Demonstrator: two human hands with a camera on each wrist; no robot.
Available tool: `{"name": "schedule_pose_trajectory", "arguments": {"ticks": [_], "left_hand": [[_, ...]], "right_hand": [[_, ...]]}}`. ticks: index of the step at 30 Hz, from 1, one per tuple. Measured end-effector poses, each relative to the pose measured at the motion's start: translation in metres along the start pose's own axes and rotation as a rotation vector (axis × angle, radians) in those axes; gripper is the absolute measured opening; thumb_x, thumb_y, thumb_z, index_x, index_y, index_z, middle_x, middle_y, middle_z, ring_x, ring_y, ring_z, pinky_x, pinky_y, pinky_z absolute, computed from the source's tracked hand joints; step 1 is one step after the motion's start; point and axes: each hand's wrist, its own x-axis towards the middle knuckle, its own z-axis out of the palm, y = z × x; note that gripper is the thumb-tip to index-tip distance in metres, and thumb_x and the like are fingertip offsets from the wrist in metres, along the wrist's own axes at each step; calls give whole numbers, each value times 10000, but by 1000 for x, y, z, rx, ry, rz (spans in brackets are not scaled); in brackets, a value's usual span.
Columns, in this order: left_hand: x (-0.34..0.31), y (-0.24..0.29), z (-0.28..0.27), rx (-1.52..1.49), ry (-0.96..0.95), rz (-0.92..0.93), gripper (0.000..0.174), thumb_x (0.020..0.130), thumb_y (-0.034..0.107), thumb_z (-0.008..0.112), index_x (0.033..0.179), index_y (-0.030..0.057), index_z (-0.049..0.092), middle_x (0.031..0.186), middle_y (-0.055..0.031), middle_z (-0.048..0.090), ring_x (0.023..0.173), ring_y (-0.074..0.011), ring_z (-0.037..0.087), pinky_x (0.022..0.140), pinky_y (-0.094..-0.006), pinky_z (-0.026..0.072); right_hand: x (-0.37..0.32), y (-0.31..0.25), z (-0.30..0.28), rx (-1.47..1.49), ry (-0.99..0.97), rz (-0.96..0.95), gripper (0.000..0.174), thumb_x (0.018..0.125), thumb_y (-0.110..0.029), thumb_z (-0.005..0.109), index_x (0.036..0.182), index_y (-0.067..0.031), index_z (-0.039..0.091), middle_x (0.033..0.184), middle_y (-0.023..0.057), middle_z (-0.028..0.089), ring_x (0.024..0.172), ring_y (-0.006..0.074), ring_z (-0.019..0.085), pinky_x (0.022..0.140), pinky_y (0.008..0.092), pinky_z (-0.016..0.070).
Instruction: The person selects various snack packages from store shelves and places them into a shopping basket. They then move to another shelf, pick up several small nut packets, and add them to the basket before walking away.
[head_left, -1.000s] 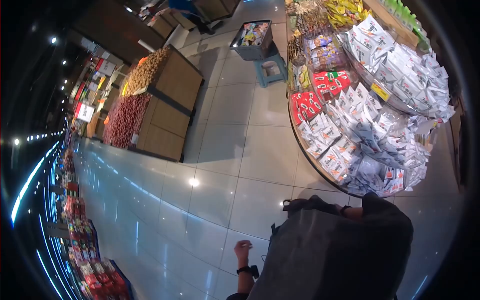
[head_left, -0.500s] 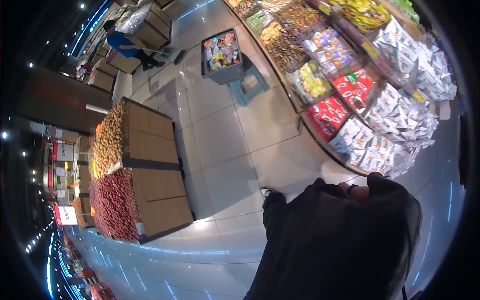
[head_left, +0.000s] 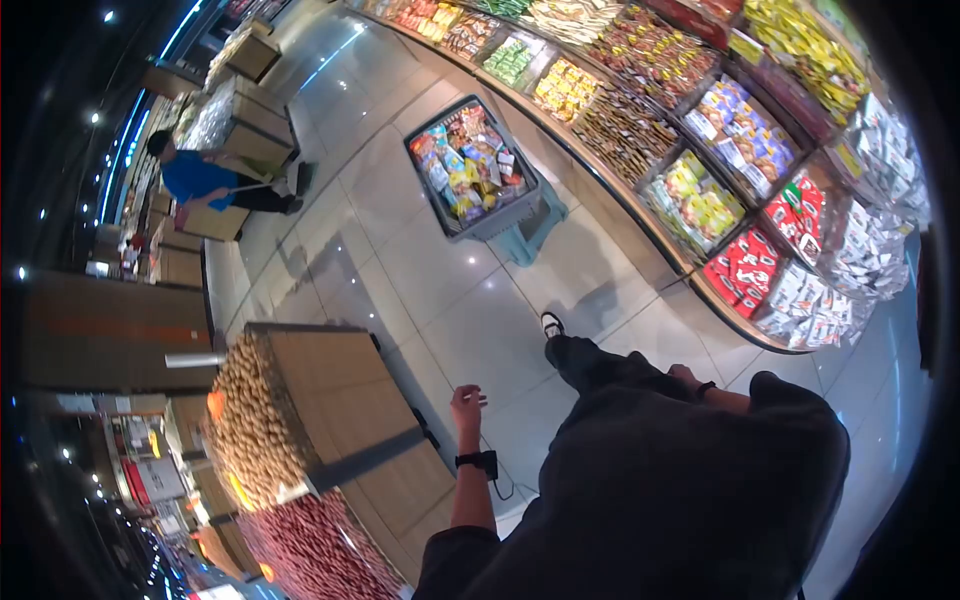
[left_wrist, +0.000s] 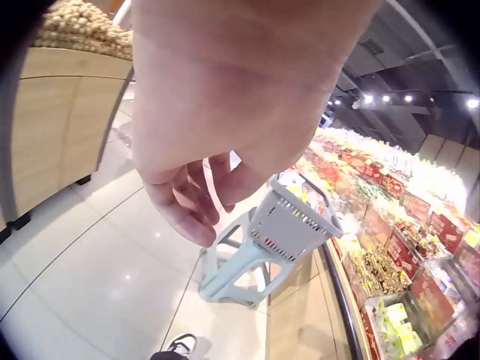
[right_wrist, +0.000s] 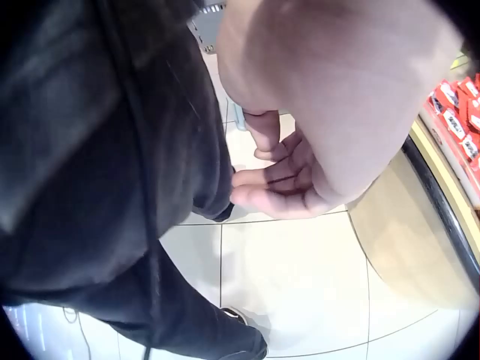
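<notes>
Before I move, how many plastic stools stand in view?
1: a pale blue stool under the loaded gray basket, on the tiled floor beside the snack display. Others could be hidden.

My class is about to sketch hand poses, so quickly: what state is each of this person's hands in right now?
Left hand: open, fingers loosely bent, holding nothing.
Right hand: open, fingers loosely bent, holding nothing.

Head view faces down; both close wrist views share its floor.
</notes>
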Motion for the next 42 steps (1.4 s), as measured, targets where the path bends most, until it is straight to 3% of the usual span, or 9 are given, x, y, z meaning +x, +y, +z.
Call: {"name": "schedule_pose_trajectory", "arguments": {"ticks": [5, 6, 9, 13, 19, 25, 31, 35, 42], "left_hand": [[136, 79, -17, 134, -182, 35, 163, 888, 13, 558, 1032, -18, 629, 979, -108, 664, 827, -208, 689, 684, -312, 586], [176, 94, -26, 261, -191, 117, 174, 876, 13, 572, 1036, -19, 632, 982, -106, 665, 820, -200, 686, 680, -307, 583], [278, 152, -43, 360, -193, 206, 199, 845, 29, 610, 1036, -15, 645, 977, -104, 669, 809, -178, 668, 681, -295, 566], [428, 235, -36, 411, -227, 361, 249, 848, 94, 648, 1077, 0, 618, 1007, -120, 663, 905, -230, 651, 779, -345, 525], [662, 333, 41, 533, -475, 526, 467, 841, 121, 682, 1252, -4, 501, 1244, -197, 524, 1120, -309, 546, 926, -406, 466], [823, 356, 178, 694, -729, 807, 605, 850, 222, 729, 1313, -53, 452, 1197, -239, 551, 1146, -364, 528, 1019, -446, 403], [835, 368, 246, 807, -1218, 262, 618, 973, 454, 549, 1291, -74, 500, 940, -198, 646, 742, -224, 639, 613, -331, 523], [837, 336, 282, 507, -1046, 922, 410, 990, 364, 555, 942, -40, 601, 700, -136, 618, 635, -246, 606, 630, -394, 495], [820, 386, 284, 995, -1056, 726, 624, 938, 536, 514, 958, -60, 696, 855, -304, 671, 905, -469, 651, 822, -518, 498]], "right_hand": [[118, -96, 25, -67, -60, 55, 489, 917, -431, 499, 850, 8, 704, 857, 235, 694, 852, 417, 671, 784, 493, 533], [148, -114, 25, -426, 45, -320, 440, 914, -373, 496, 781, -15, 714, 757, 205, 696, 753, 370, 687, 727, 467, 547], [149, -279, -58, 271, 124, -127, 406, 909, -265, 511, 616, -11, 632, 551, 140, 633, 602, 254, 682, 637, 399, 558], [192, -407, -82, 647, 145, -22, 309, 920, -264, 574, 866, 32, 642, 678, 112, 672, 602, 208, 672, 555, 353, 551], [251, -521, -55, 1117, 194, 257, 864, 862, -561, 676, 1375, 22, 297, 1140, 233, 597, 917, 288, 662, 737, 389, 566], [311, -589, -8, 817, 672, 679, 799, 832, -284, 673, 1356, 63, 178, 1025, 338, 637, 978, 480, 643, 855, 488, 518], [335, -595, 17, 1014, 836, 903, 623, 706, -245, 756, 1190, 47, 495, 1100, 228, 657, 1058, 391, 637, 914, 457, 511], [332, -601, -9, 890, 870, 965, 584, 776, -241, 648, 1223, 62, 425, 1076, 327, 637, 1039, 478, 616, 906, 508, 507], [345, -608, -3, 869, 1054, 980, 455, 835, -164, 594, 1192, 34, 393, 951, 318, 659, 917, 495, 639, 822, 553, 518]]}}
